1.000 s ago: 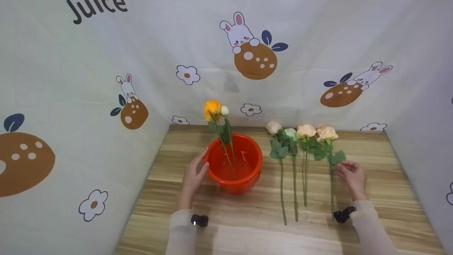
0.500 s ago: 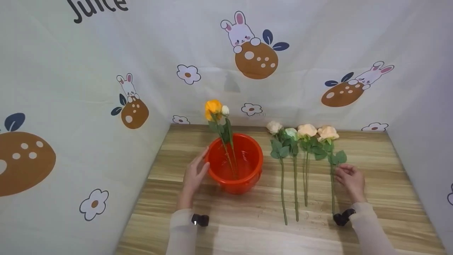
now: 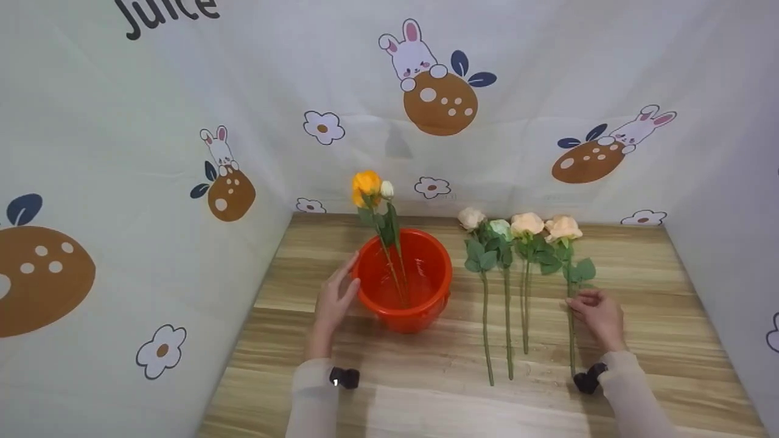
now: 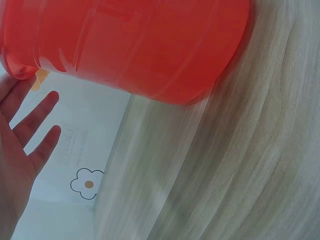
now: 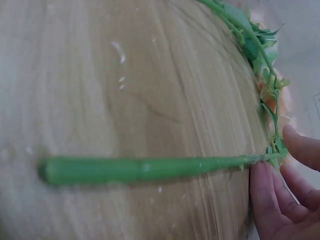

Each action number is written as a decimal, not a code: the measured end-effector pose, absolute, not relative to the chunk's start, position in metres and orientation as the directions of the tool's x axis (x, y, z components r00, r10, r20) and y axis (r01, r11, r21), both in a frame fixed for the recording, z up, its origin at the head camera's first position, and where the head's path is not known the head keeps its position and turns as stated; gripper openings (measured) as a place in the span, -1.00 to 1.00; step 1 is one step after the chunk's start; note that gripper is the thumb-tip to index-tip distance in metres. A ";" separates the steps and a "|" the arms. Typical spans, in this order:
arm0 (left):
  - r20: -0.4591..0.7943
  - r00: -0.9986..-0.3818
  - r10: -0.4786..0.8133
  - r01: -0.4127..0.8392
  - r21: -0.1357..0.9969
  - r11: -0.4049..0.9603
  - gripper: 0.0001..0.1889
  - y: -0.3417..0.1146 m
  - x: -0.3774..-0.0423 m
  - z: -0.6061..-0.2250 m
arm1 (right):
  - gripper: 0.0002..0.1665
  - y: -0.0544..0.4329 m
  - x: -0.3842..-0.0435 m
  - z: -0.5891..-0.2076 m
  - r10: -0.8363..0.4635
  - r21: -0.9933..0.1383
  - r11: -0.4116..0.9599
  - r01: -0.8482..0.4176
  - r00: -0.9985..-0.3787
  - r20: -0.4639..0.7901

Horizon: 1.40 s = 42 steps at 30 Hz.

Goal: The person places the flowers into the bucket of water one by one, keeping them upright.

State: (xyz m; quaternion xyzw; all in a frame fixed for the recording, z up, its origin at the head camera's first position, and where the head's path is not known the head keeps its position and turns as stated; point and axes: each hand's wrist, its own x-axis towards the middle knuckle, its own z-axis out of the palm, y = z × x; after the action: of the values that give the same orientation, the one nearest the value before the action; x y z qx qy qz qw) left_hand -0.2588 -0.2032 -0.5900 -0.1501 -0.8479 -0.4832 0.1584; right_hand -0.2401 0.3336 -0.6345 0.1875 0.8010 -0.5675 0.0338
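Note:
My left hand point(image 3: 331, 301) rests with relaxed, spread fingers against the left side of a red plastic bucket point(image 3: 438, 298). In the left wrist view, fingertips touch the bucket just under its rim. A yellow-orange flower point(image 3: 366, 187) and a white bud point(image 3: 387, 190) stand in the bucket, leaning back left. My right hand point(image 3: 599, 313) is at the stem of the rightmost peach rose point(image 3: 563, 228), which lies on the table. In the right wrist view, the fingertips meet the green stem point(image 5: 150, 169), while the thumb stands apart above it.
Left of that rose lie another peach rose point(image 3: 527, 225), a pale green one point(image 3: 500, 229) and a cream one point(image 3: 471, 219), stems toward me. Everything stands on a wood-grain table point(image 3: 426, 389). A printed cloth wall point(image 3: 517, 164) closes the back and sides.
My right hand has moved down and left, from beside the rightmost rose's leaf to its stem. The left hand, bucket and flowers have stayed in place.

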 end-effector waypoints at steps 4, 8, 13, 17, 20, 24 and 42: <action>0.402 -0.910 0.100 0.399 0.783 0.477 -0.48 -0.203 -0.259 -0.590 | -0.37 0.332 -0.240 -0.635 0.272 -0.828 0.455 0.329 -0.936 -0.222; 0.396 -0.913 0.100 0.395 0.794 0.462 -0.50 -0.201 -0.256 -0.586 | -0.46 0.331 -0.241 -0.635 0.269 -0.791 0.525 0.314 -0.943 -0.195; 0.382 -0.919 0.098 0.382 0.802 0.459 -0.49 -0.201 -0.256 -0.585 | -0.49 0.330 -0.242 -0.635 0.256 -0.811 0.501 0.303 -0.947 -0.195; 0.370 -0.924 0.095 0.369 0.799 0.474 -0.47 -0.202 -0.258 -0.589 | -0.47 0.330 -0.241 -0.635 0.252 -0.845 0.433 0.315 -0.942 -0.222; 0.381 -0.919 0.098 0.379 0.792 0.479 -0.47 -0.202 -0.258 -0.589 | -0.44 0.330 -0.239 -0.634 0.243 -0.876 0.342 0.340 -0.932 -0.267; 0.418 -0.903 0.103 0.411 0.766 0.494 -0.47 -0.203 -0.258 -0.590 | -0.38 0.328 -0.238 -0.632 0.196 -0.915 0.189 0.356 -0.927 -0.320; 0.432 -0.898 0.088 0.422 0.786 0.451 -0.48 -0.202 -0.260 -0.593 | -0.34 0.327 -0.236 -0.631 0.136 -0.934 -0.021 0.355 -0.925 -0.355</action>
State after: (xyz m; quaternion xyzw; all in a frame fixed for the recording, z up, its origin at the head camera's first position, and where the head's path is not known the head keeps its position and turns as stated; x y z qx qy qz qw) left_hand -0.2603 -0.2019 -0.5931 -0.1527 -0.8352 -0.5012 0.1669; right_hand -0.2358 0.3274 -0.6308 0.1767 0.6951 -0.6923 0.0793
